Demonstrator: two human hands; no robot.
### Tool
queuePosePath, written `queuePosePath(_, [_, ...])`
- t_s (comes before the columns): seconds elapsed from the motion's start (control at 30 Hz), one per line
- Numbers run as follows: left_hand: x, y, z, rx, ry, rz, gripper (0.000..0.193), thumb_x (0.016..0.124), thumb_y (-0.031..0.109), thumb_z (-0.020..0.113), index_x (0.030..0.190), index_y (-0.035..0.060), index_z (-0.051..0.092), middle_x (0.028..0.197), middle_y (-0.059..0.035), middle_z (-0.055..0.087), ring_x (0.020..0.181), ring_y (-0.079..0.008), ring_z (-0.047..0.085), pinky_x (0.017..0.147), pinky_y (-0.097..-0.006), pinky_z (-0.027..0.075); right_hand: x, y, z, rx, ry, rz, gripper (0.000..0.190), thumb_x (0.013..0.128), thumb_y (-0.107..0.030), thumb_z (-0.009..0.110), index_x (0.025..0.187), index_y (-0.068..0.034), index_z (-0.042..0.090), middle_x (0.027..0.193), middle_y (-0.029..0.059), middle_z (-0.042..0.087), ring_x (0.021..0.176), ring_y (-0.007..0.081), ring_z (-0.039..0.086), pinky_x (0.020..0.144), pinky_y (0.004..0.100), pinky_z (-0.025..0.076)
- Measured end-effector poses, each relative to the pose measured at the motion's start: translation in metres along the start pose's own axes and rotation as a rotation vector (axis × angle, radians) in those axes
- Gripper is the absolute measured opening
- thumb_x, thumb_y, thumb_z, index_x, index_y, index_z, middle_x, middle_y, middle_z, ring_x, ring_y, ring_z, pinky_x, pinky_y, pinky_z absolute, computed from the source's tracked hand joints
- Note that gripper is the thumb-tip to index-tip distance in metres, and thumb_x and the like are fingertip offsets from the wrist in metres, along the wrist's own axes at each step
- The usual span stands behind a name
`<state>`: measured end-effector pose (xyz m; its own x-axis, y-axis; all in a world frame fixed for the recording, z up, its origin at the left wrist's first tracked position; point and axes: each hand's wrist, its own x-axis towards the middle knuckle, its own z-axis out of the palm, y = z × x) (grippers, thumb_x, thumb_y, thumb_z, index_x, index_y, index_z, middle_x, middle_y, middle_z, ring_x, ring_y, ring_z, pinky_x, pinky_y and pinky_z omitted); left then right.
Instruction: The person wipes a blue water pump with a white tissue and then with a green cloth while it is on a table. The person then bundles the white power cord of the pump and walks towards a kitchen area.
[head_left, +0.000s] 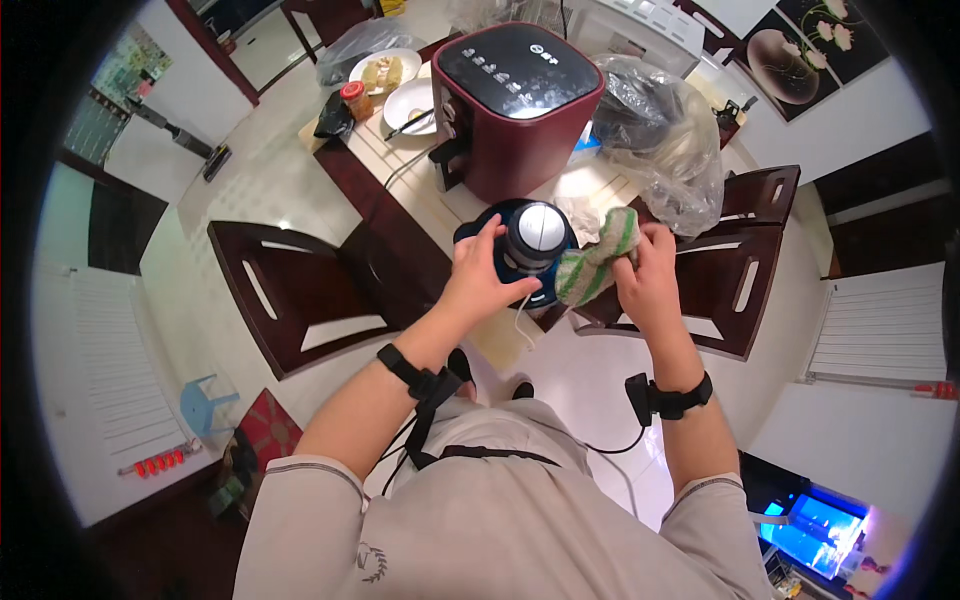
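A small electric appliance (531, 238), probably a food chopper's motor head, has a silver top split into two halves and a dark body. It sits over a dark blue glossy base or bowl (480, 225), whose exact form is partly hidden. My left hand (480, 270) curves around its left and front sides, thumb and fingers against it. A pale cord (521, 322) hangs down below the thumb. In my right hand (651, 274) is a beige cloth with green stripes (596, 259), bunched up just right of the appliance and close to its side.
A dark red air fryer (517, 112) stands behind the appliance on the table. Left of it are plates (409, 105), one with food, and a red-lidded jar (356, 101). Plastic bags (660, 142) lie right. Wooden chairs (300, 292) flank the table corner.
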<state>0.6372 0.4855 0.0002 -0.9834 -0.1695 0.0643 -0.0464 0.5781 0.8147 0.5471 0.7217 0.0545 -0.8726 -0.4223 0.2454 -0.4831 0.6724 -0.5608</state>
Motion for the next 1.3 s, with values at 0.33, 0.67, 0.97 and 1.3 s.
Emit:
queuePosePath(0.33, [0.045,-0.043,0.052,-0.536,0.048,0.225,0.089,0.063,0.032,0.087,0.138,0.011,0.043,0.138,-0.0122,0.05,0.128,-0.0293,0.047,0.109,-0.0461,0.036,0.051,-0.073,0.049,-0.315,-0.208,-0.489,0.068,0.078,-0.037,0.072,0.134,-0.006,0.051,0.135,0.016,0.054,0.13,0.0333,0.047,0.11,0.0517,0.034])
queuePosePath(0.67, [0.04,-0.009,0.019,-0.031,0.112,0.134,0.087,0.054,0.024,0.09,0.132,0.0108,0.052,0.132,-0.0131,0.055,0.128,-0.0341,0.048,0.106,-0.0449,0.04,0.053,-0.024,0.059,0.236,-0.165,-0.111,0.041,0.081,-0.011,0.063,0.12,-0.001,0.06,0.122,0.0201,0.06,0.115,0.0396,0.058,0.098,0.0417,0.048])
queuePosePath(0.97, [0.045,-0.037,0.049,0.631,0.047,0.285,0.064,0.075,0.037,0.069,0.134,0.0188,0.054,0.133,-0.0081,0.058,0.123,-0.02,0.053,0.113,-0.0367,0.031,0.087,-0.049,0.066,0.068,-0.373,-0.782,0.046,0.075,-0.015,0.07,0.119,-0.004,0.062,0.125,0.0148,0.061,0.124,0.0328,0.054,0.109,0.0511,0.038])
queuePosePath(1.3, [0.032,0.011,0.054,-0.001,0.272,0.051,0.096,0.053,0.021,0.089,0.138,0.0091,0.045,0.139,-0.0133,0.051,0.136,-0.0395,0.038,0.112,-0.0463,0.036,0.065,0.016,0.032,0.01,-0.313,-0.937,0.062,0.072,-0.004,0.067,0.131,0.004,0.05,0.138,0.0228,0.049,0.133,0.041,0.044,0.11,0.0518,0.037])
